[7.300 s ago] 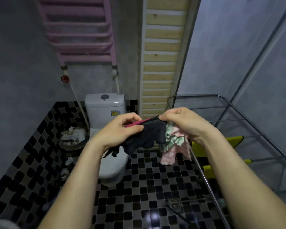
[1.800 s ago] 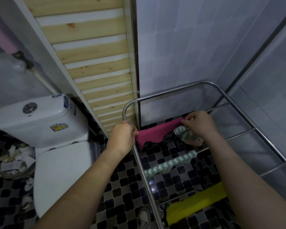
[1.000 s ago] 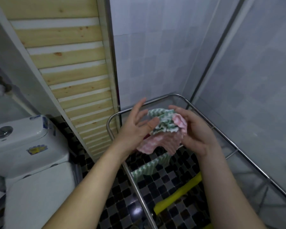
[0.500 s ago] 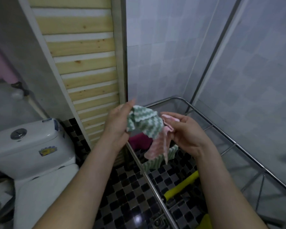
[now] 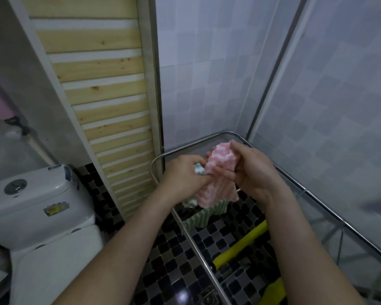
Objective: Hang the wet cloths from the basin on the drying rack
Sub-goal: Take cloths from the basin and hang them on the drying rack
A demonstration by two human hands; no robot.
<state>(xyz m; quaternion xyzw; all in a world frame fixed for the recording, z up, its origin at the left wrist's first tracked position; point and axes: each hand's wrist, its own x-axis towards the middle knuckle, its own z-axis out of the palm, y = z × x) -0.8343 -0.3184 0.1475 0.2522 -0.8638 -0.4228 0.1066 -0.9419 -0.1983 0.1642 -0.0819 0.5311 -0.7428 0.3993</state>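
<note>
Both hands are up over the far end of the steel drying rack [image 5: 209, 143]. My right hand [image 5: 252, 170] grips the top of a pink-and-white ribbed cloth [image 5: 216, 183], which hangs down from it. My left hand [image 5: 183, 175] pinches the pink cloth's left edge together with a green-and-white cloth [image 5: 198, 169], mostly hidden behind the fingers. Below, a green striped cloth [image 5: 201, 217] hangs on a rack bar. Two yellow cloths [image 5: 240, 246] lie on nearer bars. The basin is out of sight.
A white toilet [image 5: 37, 216] stands at the left. A wooden slatted panel [image 5: 106, 102] leans against the corner behind the rack. Tiled walls close in the rack at the back and right. The floor is black-and-grey mosaic tile [image 5: 169, 260].
The green cloth that was on top half a second ago is now tucked in my left hand. The pink cloth is pulled out and spread in front, held higher by my right hand.
</note>
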